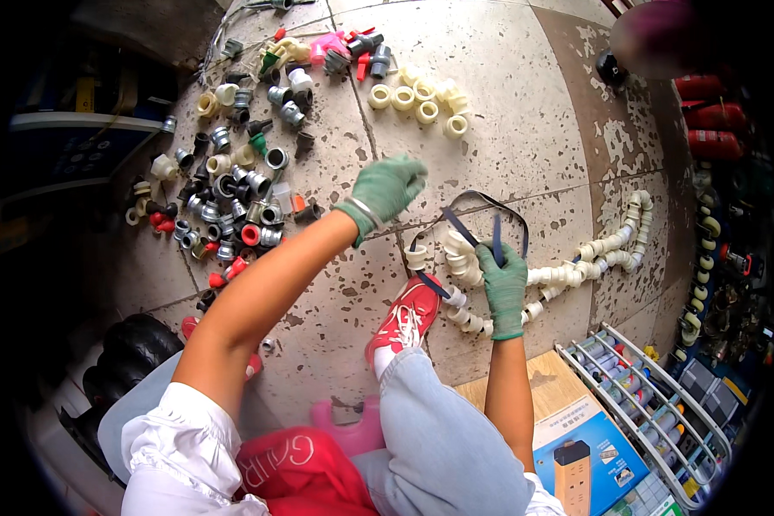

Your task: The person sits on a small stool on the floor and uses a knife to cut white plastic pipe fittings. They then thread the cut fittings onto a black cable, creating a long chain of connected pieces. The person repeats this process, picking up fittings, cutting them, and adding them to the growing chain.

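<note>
My left hand (387, 191), in a green glove, is over the middle of the floor with nothing visible in it. Its fingers reach out to the right, slightly blurred. In my right hand (504, 288), also green-gloved, is a dark flat strap (525, 225), pinched near one end, which sticks up above the fingers. The strap loops over the floor and passes through a long chain of cream plastic pipe fittings (568, 275) curving off to the right. Beyond my left hand lies a group of loose cream ring-shaped fittings (426, 112).
Metal, black and red pipe fittings (232, 202) are scattered at left. Red-handled valves (372, 60) lie at the back. A white wire rack (654, 413) and a blue printed box (589, 456) stand near right. My red shoe (408, 318) touches the strap area.
</note>
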A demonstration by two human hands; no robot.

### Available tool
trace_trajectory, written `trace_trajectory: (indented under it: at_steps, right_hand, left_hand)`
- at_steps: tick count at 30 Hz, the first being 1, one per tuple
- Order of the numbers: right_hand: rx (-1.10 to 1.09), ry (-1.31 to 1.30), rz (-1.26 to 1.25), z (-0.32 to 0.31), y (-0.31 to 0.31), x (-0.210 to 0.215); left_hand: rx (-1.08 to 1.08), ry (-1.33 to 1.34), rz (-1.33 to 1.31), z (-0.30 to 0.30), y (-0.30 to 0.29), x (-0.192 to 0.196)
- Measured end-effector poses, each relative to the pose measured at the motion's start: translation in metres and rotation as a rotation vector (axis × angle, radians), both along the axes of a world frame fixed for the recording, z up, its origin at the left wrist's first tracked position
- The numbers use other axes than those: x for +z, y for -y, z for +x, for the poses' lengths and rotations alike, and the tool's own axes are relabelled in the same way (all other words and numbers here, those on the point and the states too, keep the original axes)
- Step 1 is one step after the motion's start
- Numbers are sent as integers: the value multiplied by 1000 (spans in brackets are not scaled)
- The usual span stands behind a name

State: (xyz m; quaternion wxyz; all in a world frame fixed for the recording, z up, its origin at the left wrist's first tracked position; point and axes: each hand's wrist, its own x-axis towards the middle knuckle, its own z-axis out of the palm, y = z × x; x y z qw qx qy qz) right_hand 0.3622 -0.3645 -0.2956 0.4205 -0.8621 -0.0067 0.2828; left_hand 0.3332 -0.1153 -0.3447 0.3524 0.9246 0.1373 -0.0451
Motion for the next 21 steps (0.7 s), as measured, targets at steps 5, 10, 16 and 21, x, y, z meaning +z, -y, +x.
trace_trajectory:
  at_steps: [5,10,16,21]
  right_hand:
    - [-185,-26,77,-1,20,-2]
    - [-217,-86,64,-7,36,5]
    - [-261,-116,70,-12,51,1]
    - [-194,-99,87,-9,27,10]
  left_hand:
    - [-58,201,534,71,-5,-11]
    - [-115,85,640,137,-21,-24]
    - [-329,-197,566,160,-16,-28]
    - [-360,-152,566,93,0,-35]
